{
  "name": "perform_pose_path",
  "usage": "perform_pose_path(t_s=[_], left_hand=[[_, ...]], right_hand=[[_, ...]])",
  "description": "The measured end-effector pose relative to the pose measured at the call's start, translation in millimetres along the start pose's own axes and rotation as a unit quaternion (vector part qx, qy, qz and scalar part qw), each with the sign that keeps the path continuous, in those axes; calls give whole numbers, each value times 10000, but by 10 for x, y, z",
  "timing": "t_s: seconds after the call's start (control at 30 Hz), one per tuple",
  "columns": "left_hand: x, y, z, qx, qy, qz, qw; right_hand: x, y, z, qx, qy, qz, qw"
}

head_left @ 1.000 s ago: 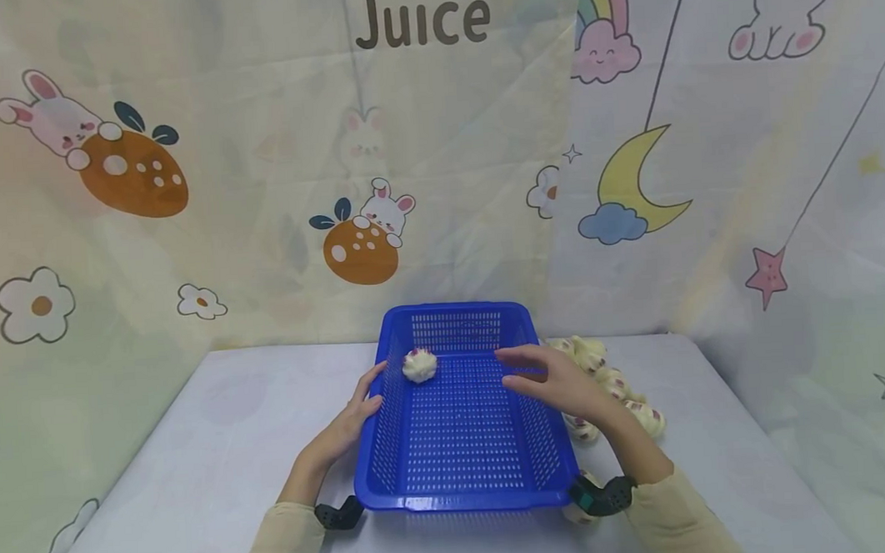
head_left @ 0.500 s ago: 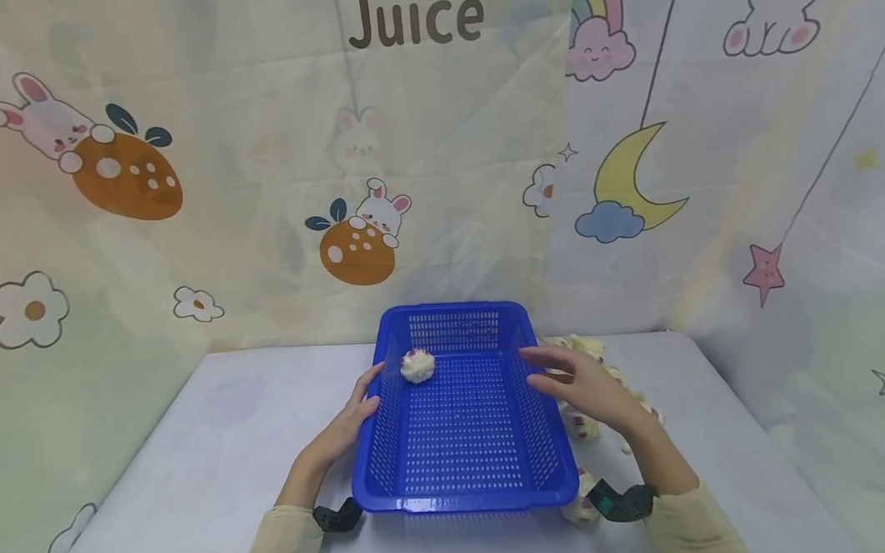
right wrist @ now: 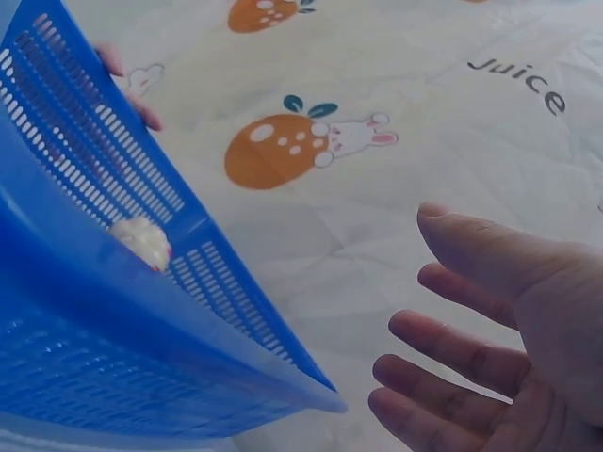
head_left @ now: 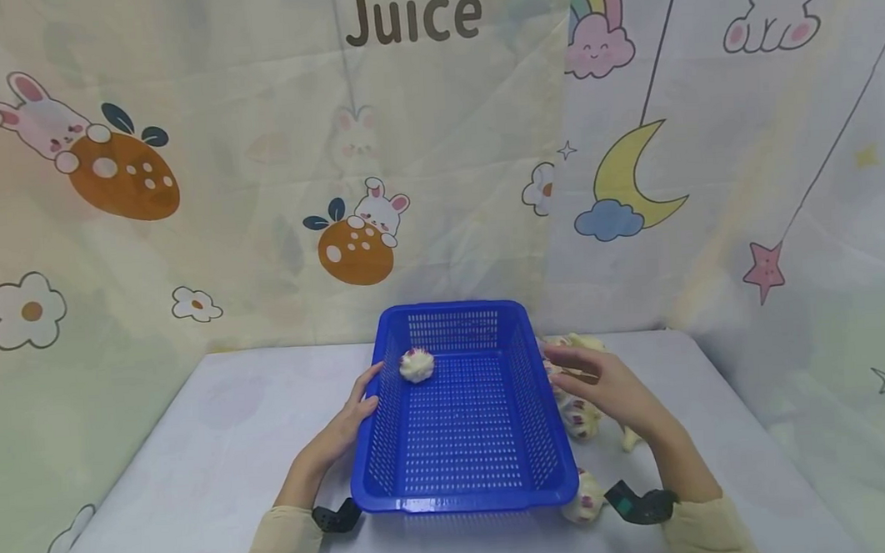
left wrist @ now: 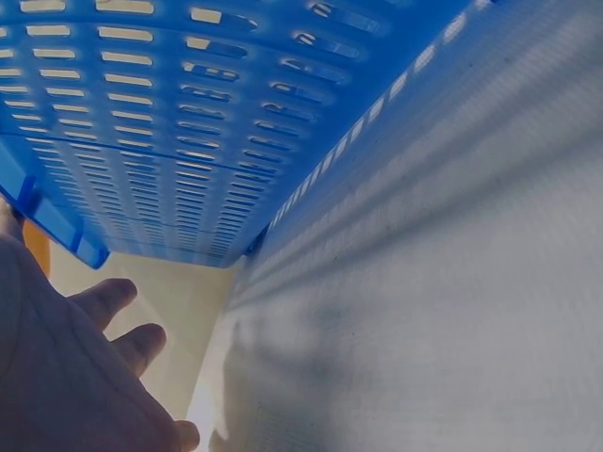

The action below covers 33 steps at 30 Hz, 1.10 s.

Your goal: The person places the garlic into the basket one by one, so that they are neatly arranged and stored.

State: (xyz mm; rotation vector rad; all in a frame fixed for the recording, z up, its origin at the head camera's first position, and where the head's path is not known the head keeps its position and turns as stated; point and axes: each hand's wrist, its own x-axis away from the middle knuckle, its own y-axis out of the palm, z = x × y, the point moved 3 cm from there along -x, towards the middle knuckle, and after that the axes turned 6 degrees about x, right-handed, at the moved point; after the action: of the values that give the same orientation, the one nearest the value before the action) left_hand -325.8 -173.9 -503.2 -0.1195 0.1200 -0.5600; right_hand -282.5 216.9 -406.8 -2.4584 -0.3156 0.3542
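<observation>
A blue perforated plastic basket (head_left: 465, 502) stands on the table, with one garlic bulb (head_left: 417, 365) near its far left corner. My left hand (head_left: 348, 419) touches the basket's left rim with its fingertips, the other fingers stretched out below the rim in the left wrist view. Past the right rim, my right hand (head_left: 614, 389) is held above several garlic bulbs (head_left: 581, 419), its fingers spread and holding nothing. It hides part of that group. Through the right wrist view the right hand (right wrist: 490, 348) shows loosely bent fingers apart from the basket (right wrist: 245, 311).
Another garlic bulb (head_left: 585, 496) lies by the basket's near right corner. A pale stem end (head_left: 630, 439) shows beside my right wrist. The white table (head_left: 269, 402) meets a printed cloth backdrop (head_left: 468, 183) at its far edge. Black cameras sit on both wrists.
My right hand has moved right, from over the basket to beyond its right rim above the garlic bulbs. My left hand stays at the left rim; the bulb inside stays put.
</observation>
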Motion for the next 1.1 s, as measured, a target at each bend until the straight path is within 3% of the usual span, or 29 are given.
perform_pose_path(t_s=[0.3, 1.1], left_hand=[[5, -7, 8, 7, 25, -7, 10000], [-25, -12, -2, 48, 185, -126, 9997]], right_hand=[[73, -56, 121, -40, 304, 38, 9995], [154, -122, 489, 176, 644, -51, 9978]])
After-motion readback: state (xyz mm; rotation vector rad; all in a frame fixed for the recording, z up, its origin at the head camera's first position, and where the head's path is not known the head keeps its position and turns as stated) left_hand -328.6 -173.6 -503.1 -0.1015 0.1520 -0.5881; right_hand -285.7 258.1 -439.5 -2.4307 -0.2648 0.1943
